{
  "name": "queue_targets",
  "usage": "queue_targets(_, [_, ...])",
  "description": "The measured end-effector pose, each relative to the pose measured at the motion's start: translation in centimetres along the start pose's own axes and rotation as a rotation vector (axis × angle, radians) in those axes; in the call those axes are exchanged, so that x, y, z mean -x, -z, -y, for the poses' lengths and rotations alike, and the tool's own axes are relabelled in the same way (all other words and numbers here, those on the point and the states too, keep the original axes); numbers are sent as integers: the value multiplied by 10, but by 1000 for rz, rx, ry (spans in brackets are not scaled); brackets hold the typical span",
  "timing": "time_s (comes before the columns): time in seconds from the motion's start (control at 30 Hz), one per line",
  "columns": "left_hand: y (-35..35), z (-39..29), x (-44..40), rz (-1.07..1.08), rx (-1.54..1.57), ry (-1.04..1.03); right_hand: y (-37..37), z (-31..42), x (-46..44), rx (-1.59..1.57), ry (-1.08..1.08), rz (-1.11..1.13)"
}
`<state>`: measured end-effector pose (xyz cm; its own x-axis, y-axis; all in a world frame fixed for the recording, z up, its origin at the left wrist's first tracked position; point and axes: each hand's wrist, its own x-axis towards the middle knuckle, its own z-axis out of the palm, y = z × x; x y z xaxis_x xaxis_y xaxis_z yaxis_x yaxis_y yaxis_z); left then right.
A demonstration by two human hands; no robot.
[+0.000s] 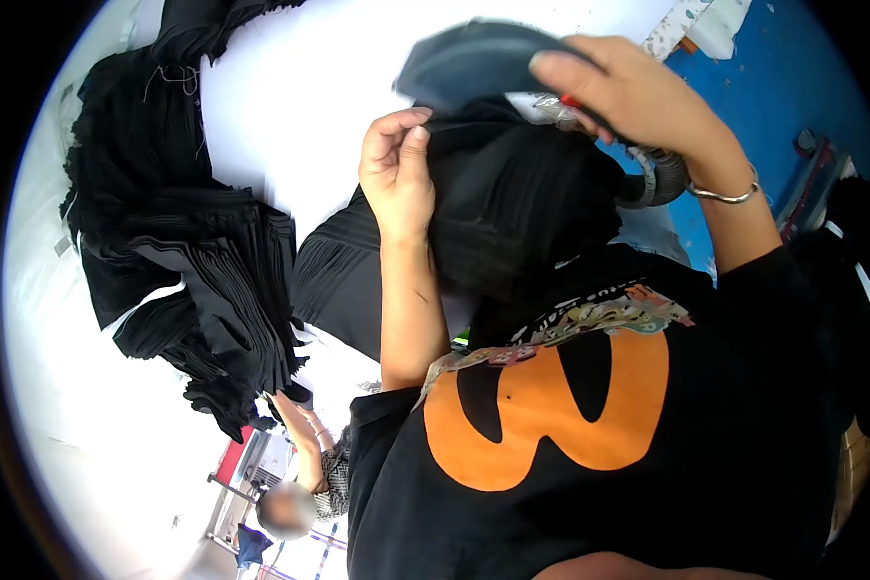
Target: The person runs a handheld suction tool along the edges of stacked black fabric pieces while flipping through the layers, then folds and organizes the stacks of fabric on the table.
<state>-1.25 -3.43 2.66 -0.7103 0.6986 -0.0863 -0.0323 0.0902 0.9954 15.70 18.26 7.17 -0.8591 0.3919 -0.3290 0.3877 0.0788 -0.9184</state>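
My right hand grips a steam iron by its handle. The iron is blurred and tilted, raised over the white table with its dark flat face showing, and a red part sits near my fingers. A ribbed grey hose hangs beside my right wrist. My left hand is closed, fingers curled and thumb near the fingertips, at the left edge of a thick stack of black fabric pieces. Whether cloth lies between those fingers is hidden. My left forearm crosses in front of more layered black fabric.
Further heaps of layered black fabric lie to the left on the white table. A co-worker's arm reaches to the lower end of that heap. Blue floor shows at right, with a grey and red object on it.
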Motion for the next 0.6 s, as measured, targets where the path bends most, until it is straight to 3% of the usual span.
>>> queue_targets(0.07, [1,-3,3,3,-24,-10,18,4,8,16,36,-70])
queue_targets(0.2, [1,-2,6,-9,32,-13,21,-3,13,168,-69,181])
queue_targets(0.27, [5,-4,7,-19,50,20,12,-8,8,246,16,124])
queue_targets(0.33, [2,-21,13,-71,-1,21,23,-7,9,110,-24,29])
queue_targets(0.4, [7,-42,32,44,-157,0,45,1,25,148,-39,-90])
queue_targets(0.47, [25,-55,45,374,-464,-95,67,-6,37,147,-60,71])
queue_targets(0.53, [24,-62,56,416,-474,216,59,15,39,311,11,272])
queue_targets(0.57, [31,-58,50,355,-316,390,39,10,32,436,154,326])
queue_targets(0.6, [36,-49,38,298,-169,449,18,30,25,517,-8,459])
